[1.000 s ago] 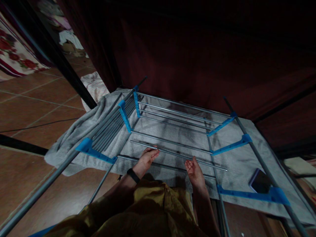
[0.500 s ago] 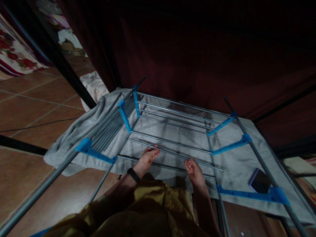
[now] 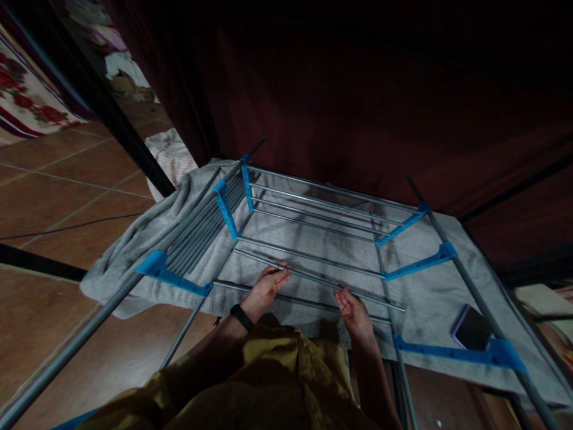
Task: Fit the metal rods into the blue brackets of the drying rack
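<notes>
A thin metal rod [image 3: 313, 278] is held level between my two hands, its ends free of any bracket. My left hand [image 3: 268, 283], with a dark band at the wrist, grips it left of its middle. Farther along, my right hand [image 3: 351, 304] pinches it between thumb and fingers. Around the rod stands a frame of grey tubes with blue plastic brackets [image 3: 425, 269]. Several metal rods [image 3: 313, 257] span the frame beyond my hands. Another crossbar [image 3: 304, 303] runs just below the held rod, partly hidden by my left hand.
Under the frame lies a grey blanket [image 3: 421, 319]. Several loose rods [image 3: 203, 224] lie on its left part, and a phone [image 3: 472, 327] rests at right. A dark red curtain [image 3: 335, 107] hangs behind. Brown floor tiles [image 3: 67, 191] show at left.
Almost nothing differs. The rod has shifted very slightly to the left, and the fingers of my right hand have closed a little more on it.
</notes>
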{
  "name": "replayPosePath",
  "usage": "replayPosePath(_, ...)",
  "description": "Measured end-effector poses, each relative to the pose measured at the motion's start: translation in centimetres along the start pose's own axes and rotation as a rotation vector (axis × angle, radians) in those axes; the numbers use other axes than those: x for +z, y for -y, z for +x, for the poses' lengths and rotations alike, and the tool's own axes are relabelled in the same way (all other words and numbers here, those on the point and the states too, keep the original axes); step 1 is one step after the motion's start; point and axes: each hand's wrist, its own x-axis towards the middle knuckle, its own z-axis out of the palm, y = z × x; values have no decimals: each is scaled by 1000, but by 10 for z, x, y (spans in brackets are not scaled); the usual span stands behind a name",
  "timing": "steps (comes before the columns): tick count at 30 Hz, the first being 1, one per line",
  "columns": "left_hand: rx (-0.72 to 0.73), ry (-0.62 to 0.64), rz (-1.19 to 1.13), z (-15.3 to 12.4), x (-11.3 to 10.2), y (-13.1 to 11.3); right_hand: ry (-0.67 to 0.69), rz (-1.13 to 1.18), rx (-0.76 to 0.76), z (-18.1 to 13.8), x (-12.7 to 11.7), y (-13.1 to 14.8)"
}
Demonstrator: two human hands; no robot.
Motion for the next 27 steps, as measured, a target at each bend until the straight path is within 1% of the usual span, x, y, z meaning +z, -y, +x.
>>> replayPosePath(6,-2,28,-9,0,0,0,35,7,-27,-2,-2,0)
replayPosePath(12,-4,22,-23,-1,0,0,33,23,-21,-5,0,3)
replayPosePath(17,-26,-1,-46,-2,2,-1,66,13,-16,-8,2,5)
replayPosePath(22,-30,-28,-39,-2,2,-2,42,22,-2,-9,3,5)
replayPosePath(27,0,4,-40,-1,0,-3,27,17,2,-7,1,5)
